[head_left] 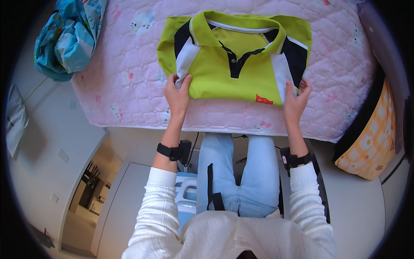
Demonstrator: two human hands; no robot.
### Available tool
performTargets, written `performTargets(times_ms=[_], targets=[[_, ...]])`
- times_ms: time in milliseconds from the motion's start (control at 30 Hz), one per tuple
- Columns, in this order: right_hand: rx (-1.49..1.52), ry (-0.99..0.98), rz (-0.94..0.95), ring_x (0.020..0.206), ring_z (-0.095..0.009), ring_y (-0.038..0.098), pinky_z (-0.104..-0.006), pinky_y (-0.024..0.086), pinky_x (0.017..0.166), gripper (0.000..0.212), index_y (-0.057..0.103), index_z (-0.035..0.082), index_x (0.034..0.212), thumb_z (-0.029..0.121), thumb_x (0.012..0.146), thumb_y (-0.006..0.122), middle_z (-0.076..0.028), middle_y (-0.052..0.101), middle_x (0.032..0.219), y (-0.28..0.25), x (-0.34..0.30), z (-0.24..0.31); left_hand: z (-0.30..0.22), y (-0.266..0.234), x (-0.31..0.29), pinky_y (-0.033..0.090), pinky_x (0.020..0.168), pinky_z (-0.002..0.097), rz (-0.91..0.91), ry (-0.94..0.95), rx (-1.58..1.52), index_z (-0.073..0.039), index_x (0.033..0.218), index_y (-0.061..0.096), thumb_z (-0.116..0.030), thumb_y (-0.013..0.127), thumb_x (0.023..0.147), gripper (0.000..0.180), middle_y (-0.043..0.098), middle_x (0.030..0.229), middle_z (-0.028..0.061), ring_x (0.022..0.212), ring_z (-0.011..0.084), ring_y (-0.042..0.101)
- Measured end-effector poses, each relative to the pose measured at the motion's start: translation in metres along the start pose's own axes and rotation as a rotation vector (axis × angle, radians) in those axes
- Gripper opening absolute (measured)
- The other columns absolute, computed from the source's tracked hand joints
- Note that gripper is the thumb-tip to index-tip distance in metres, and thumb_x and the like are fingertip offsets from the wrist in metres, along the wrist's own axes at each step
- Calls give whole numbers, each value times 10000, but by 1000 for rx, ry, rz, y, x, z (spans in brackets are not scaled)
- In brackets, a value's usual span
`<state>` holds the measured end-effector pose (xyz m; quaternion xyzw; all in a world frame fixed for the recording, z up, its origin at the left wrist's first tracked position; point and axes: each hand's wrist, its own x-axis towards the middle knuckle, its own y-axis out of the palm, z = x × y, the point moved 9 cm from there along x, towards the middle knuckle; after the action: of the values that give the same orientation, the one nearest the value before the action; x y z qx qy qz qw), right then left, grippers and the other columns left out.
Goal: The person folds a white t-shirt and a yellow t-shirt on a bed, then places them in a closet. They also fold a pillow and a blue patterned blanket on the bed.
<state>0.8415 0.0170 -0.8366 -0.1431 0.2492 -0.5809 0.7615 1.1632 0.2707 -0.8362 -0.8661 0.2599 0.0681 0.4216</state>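
Observation:
A lime-green polo shirt (215, 82) with black and white panels lies folded into a compact bundle, its collar toward the far side. A small red flag patch shows near its lower right edge. My left hand (177, 91) pinches the near left corner of the shirt between thumb and fingers. At the near right corner, my right hand (296, 97) grips the fabric the same way, thumb on top. The fingers under the cloth are partly hidden.
The shirt rests on a pink quilted bedspread (129, 103). Bunched blue patterned cloth (73, 47) sits at the far left. An orange-and-white patterned cushion-like item (368, 138) with a black edge stands at the right. Below the bed edge is a blue-and-white plastic stool (186, 192).

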Motion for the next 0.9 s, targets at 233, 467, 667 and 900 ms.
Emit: performTargets(times_ms=[233, 467, 667, 900], targets=[[136, 405, 234, 1044, -224, 541, -304, 425, 906, 708, 432, -96, 1235, 251, 733, 790, -177, 544, 1151, 12, -7, -30, 8, -10, 7, 419, 893, 319, -13, -44, -6, 57, 1333, 279, -196, 787, 717, 837, 511, 1082, 159, 1010, 248, 517], [233, 280, 400, 963, -220, 596, -319, 454, 858, 525, 540, -72, 1160, 154, 733, 744, -145, 626, 1055, -18, -17, 6, -21, 2, -34, 477, 817, 313, 456, -407, -306, 24, 1359, 280, -54, 708, 765, 735, 554, 1130, 147, 916, 209, 583], [629, 501, 333, 1007, -202, 562, -307, 430, 919, 697, 337, -2, 1377, 23, 769, 678, -132, 534, 1213, -151, -89, 41, -100, -60, -155, 534, 739, 327, 461, -456, -497, -98, 1442, 216, 5, 659, 806, 782, 549, 1175, 180, 907, 213, 615], [464, 546, 341, 885, -155, 621, -263, 476, 836, 255, 687, -43, 967, -56, 758, 541, -101, 672, 977, -278, -257, 38, -151, -61, -277, 573, 724, 299, 1089, -522, -490, -120, 1387, 406, -31, 559, 894, 524, 578, 1186, 119, 887, 186, 655]])
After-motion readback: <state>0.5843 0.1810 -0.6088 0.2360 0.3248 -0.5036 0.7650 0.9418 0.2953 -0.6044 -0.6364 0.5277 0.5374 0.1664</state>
